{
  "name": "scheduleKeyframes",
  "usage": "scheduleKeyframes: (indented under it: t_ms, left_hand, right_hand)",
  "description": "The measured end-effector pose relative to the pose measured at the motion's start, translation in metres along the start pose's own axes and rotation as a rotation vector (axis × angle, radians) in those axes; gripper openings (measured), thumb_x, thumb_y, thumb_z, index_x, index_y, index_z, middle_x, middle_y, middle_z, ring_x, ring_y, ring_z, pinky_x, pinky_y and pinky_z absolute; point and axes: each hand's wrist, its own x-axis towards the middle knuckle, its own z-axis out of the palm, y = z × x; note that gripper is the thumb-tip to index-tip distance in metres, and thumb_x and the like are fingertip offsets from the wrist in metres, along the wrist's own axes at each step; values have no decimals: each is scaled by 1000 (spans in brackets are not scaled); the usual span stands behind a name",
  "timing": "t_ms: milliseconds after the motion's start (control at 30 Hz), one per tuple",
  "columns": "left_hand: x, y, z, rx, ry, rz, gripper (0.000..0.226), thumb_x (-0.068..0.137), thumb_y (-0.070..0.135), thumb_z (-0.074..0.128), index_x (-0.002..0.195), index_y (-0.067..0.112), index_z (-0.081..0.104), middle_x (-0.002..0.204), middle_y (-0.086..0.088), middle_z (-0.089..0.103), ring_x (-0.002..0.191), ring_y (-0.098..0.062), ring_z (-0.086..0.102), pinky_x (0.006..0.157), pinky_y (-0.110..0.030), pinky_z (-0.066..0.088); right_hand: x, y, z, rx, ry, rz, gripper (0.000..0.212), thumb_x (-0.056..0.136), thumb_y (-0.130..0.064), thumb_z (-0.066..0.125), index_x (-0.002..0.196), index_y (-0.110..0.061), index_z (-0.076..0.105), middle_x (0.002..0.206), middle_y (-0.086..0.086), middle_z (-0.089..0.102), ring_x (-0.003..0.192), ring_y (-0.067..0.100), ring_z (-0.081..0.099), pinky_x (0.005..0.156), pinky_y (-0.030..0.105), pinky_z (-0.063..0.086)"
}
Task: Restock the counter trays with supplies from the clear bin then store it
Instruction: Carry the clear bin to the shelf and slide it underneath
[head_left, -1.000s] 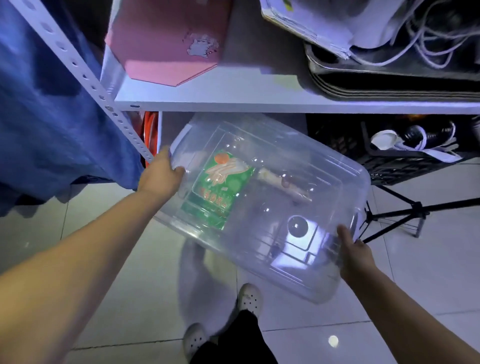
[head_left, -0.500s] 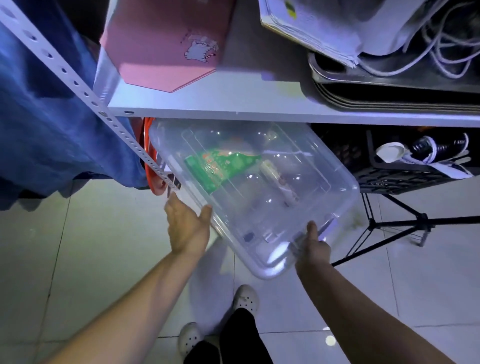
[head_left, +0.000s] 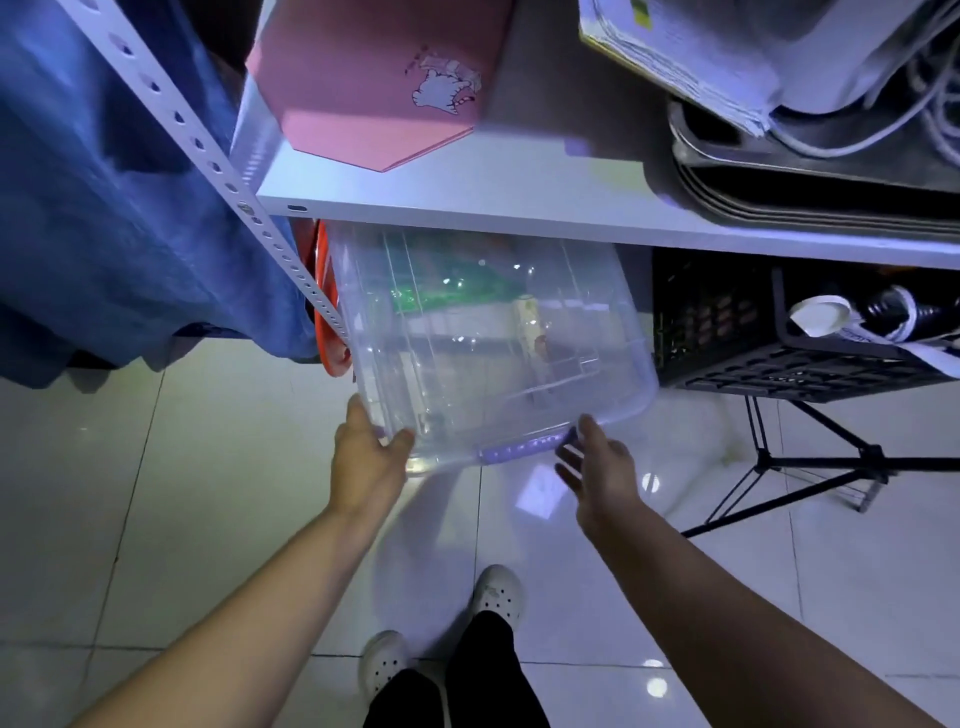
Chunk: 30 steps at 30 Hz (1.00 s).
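Storing looked nearly done: the clear bin (head_left: 493, 353) was tucked mostly under the white shelf (head_left: 467, 208), between the perforated post (head_left: 291, 260) and the black crate (head_left: 753, 338), its near end poking out. No counter trays were in view, so restocking couldn't be checked. The left hand (head_left: 369, 457) pressed, fingers straight, on the near-left corner; the right hand (head_left: 602, 467) was spread open at the near-right edge. The walls were see-through, with a green packet (head_left: 457, 296) inside.

Both my arms reach toward mid-frame: left grip (head_left: 370, 457) cupped, thumb out; right grip (head_left: 597, 467) loose, fingers spread.
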Motion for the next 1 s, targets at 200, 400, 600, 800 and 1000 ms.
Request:
scheduleKeyframes:
  t_ms: [200,400,600,800,1000]
  left_hand:
    - [43,15,-21,-17,151,61,46,77,27,70,119,19,51,100,-17,55,88,-35,59,81,-44,54]
    - [43,28,-19,-331,227,-27,39,76,16,74,102,13,46,82,5,56,77,-17,56,66,-21,43]
    - [65,36,-6,-492,214,-48,19,75,3,69,80,12,54,78,-8,62,70,-20,57,70,-28,47]
    - [105,41,-13,-519,236,-6,13,64,12,66,66,6,55,48,-2,57,55,-25,49,65,-42,50]
    - [120,63,-7,-517,258,-44,19,69,11,66,78,5,51,57,-9,46,46,-22,41,57,-36,41]
  right_hand:
    - [18,-24,13,38,-13,-13,21,91,-15,57,74,-3,55,73,14,57,66,20,58,74,26,53]
    - [24,-30,48,183,-91,-7,15,91,-8,56,78,-2,55,68,10,59,57,15,62,73,24,57]
    - [34,-34,71,228,-178,-28,17,90,4,53,73,0,55,58,8,61,46,9,63,72,23,58]
    - [47,-35,82,111,-250,-147,12,85,12,50,84,2,56,61,7,53,51,12,57,65,21,59]
    - [56,-46,81,1,-277,-172,32,89,3,50,120,-3,47,75,6,58,56,9,61,84,27,54]
